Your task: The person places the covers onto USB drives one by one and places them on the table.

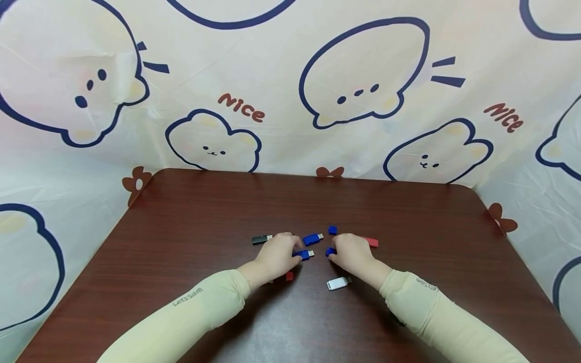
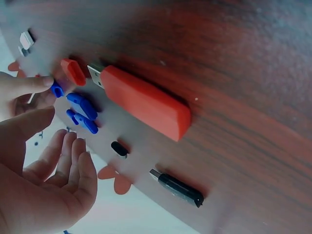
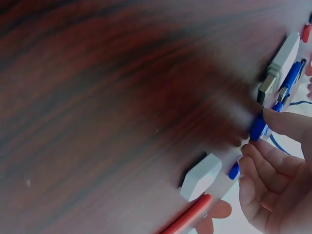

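Note:
My right hand (image 1: pixel 356 252) pinches a small blue cap (image 3: pixel 258 127) between thumb and forefinger, low over the table. Left of it, my left hand (image 1: pixel 278 252) has its thumb and fingers apart around the near end of a blue USB stick (image 1: pixel 305 254), whose metal plug points right. In the left wrist view a gap shows between that thumb and the fingers (image 2: pixel 63 163). A second blue USB stick (image 1: pixel 312 239) lies just behind, uncapped. Another blue cap (image 1: pixel 333 230) rests beyond my right hand.
On the brown table (image 1: pixel 204 212) lie a black USB stick (image 1: pixel 260 240), its black cap (image 2: pixel 118 148), a white USB stick (image 1: pixel 337 284) and a white cap (image 3: pixel 201 178). A red USB stick (image 2: pixel 146 102) and red cap (image 2: pixel 73 71) lie by my left hand, another red piece (image 1: pixel 372 242) by my right.

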Motion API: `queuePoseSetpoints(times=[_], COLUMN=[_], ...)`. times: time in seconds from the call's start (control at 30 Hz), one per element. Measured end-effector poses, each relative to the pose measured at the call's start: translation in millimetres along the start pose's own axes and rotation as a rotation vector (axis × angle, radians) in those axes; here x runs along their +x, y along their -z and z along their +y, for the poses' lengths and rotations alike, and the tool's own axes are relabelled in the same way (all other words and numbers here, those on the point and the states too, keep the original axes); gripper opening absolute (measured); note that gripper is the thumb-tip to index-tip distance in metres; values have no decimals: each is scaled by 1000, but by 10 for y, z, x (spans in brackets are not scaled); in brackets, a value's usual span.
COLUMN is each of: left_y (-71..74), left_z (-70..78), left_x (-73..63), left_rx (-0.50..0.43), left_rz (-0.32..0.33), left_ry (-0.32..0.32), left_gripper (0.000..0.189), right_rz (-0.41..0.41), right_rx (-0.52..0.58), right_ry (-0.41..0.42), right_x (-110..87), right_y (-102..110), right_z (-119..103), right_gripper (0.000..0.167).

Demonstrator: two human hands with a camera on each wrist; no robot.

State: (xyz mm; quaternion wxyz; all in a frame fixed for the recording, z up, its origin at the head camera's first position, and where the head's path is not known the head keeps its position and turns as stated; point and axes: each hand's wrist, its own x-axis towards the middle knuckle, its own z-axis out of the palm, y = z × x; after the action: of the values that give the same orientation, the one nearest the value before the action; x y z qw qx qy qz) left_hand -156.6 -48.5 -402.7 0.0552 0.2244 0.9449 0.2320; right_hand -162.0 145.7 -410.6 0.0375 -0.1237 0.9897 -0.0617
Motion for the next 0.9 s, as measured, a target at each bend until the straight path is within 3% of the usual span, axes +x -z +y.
queuePoseSetpoints(times=[0.3,0.53,0.9], left_y=[-16,-77,-153], left_z=[6,-21,20], left_x=[15,56,93], left_rx=[14,61,209], left_rz=[2,-7,0], left_ry=[-8,-14,-34], left_gripper=[14,11,12], right_rz=[-2,23,15], right_rx=[164,203,234], right_ry=[5,18,3], right_x=[-26,-63,-142], right_y=[62,117,168], right_z=[86,172,192], right_gripper=[22,13,16])
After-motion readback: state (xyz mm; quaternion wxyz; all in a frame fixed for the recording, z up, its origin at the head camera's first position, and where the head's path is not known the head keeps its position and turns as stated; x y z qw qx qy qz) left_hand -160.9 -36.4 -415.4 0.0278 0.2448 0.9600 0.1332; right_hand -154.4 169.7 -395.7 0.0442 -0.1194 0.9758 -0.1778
